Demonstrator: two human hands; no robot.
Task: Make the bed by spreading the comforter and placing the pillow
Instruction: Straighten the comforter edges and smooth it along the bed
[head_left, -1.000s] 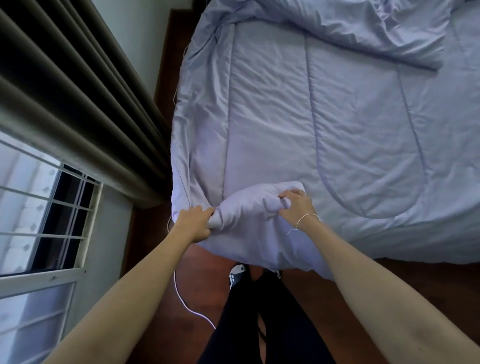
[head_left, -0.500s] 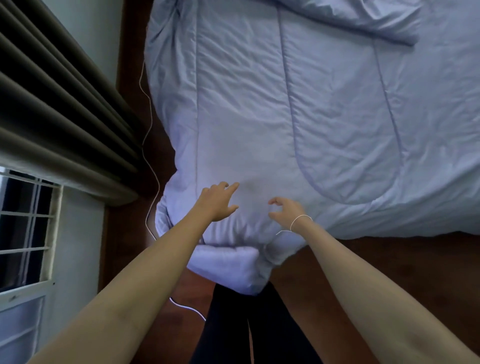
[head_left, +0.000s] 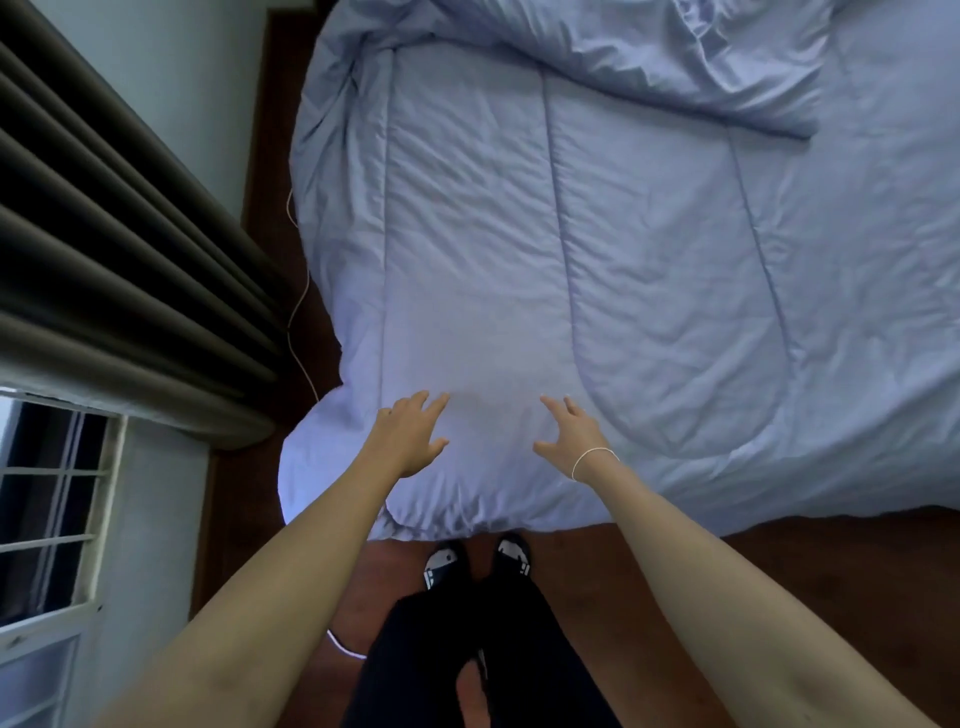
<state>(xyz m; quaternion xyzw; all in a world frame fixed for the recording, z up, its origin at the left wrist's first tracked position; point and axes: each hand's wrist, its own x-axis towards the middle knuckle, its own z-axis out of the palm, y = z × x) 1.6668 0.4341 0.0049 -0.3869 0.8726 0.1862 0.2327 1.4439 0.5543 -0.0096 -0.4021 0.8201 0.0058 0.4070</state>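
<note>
Spreading is the step in hand. The comforter (head_left: 519, 270) lies over the bed, its near edge draped past the foot of the bed toward the floor (head_left: 779, 561), its near left corner hanging rounded beside the curtain (head_left: 114, 260). Both hands are out over that near edge. The left hand (head_left: 408, 439) has its fingers straight and fanned, palm down, on or just above the cloth; which of the two I cannot tell. The right hand (head_left: 566, 436), with a thin band (head_left: 592, 460) at the wrist, is likewise spread and holds nothing.

Along the far side a bunched fold (head_left: 675, 67) of cloth is heaped up, so the cover is not yet flat there. No pillow can be told apart from the bedding.

Judging from this, the near corner looks settled. The next move likely calls for smoothing outward from the near edge, then going to the far side to pull the heaped fold out flat, gripping the hem with both hands so it draws evenly and does not drag the near edge back up the bed.
</note>
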